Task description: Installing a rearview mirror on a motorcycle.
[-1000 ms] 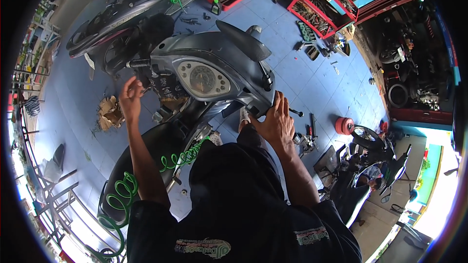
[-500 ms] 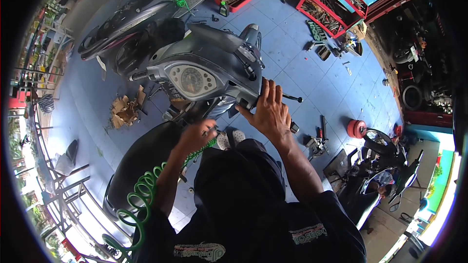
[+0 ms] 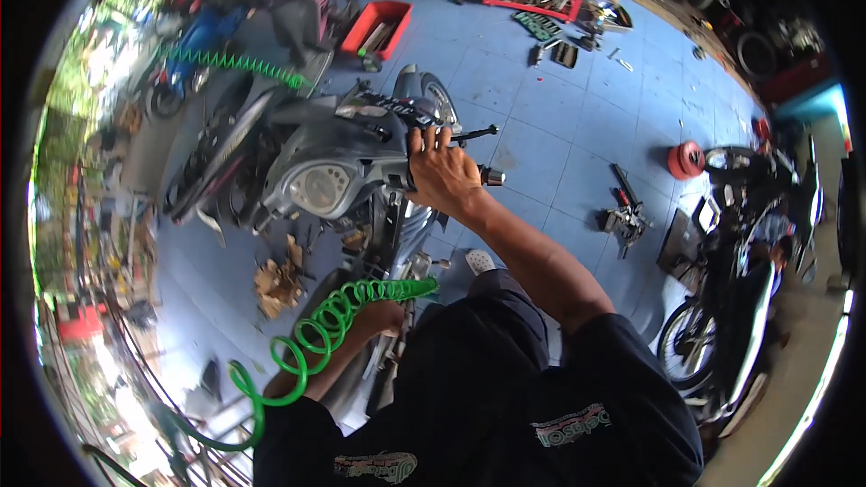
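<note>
Daylight glares at left, paling the floor (image 3: pixel 206 298) amid blur and fisheye-bent edges.

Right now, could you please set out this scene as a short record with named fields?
Right hand: on the gray scooter, just inside its right handlebar end
Left hand: low beside the scooter; green coiled hose crosses in front of its forearm; hold unclear
Floor: blue tiles
Far side: red bin, red tool rack farther right
Left side: crumpled brown cardboard
Right side: metal parts, parked motorcycle
</note>
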